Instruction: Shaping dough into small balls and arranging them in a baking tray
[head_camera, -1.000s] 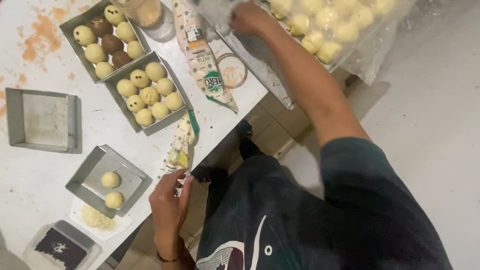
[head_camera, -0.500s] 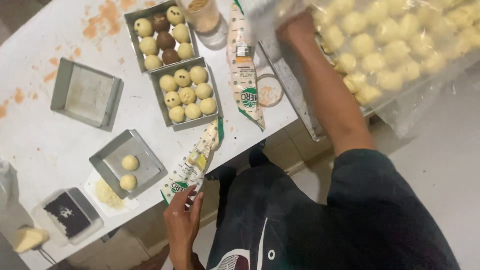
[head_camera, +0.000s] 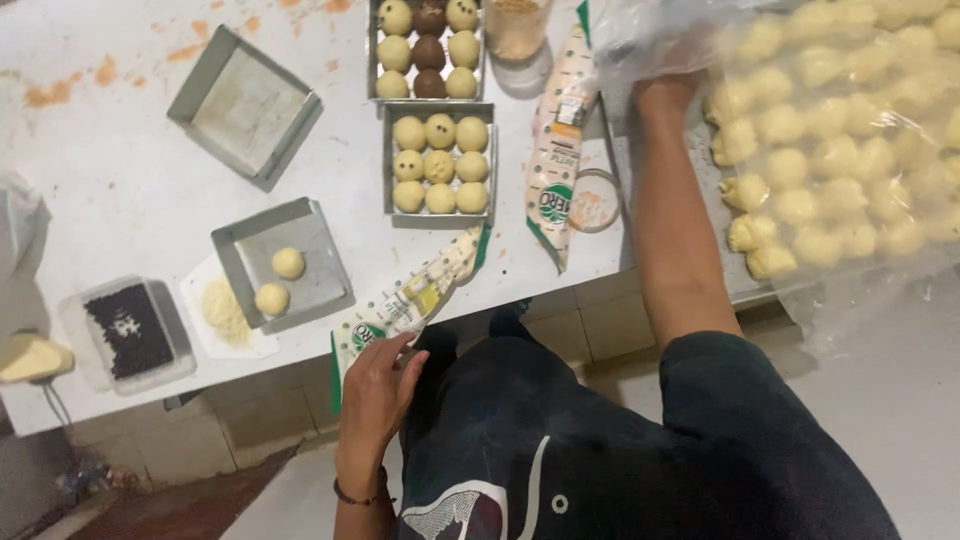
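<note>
The left hand (head_camera: 380, 385) rests at the table edge, fingers curled loosely on the end of a piping bag (head_camera: 415, 295) lying flat, probably just steadying it. The right hand (head_camera: 668, 62) is up under the clear plastic sheet (head_camera: 870, 270) over a big tray of dough balls (head_camera: 850, 130); can't tell if it's gripping anything, too blurry. One square tin (head_camera: 285, 262) holds two balls, another tin (head_camera: 438, 160) has nine, and a plastic tub (head_camera: 128, 332) holds dark chips
</note>
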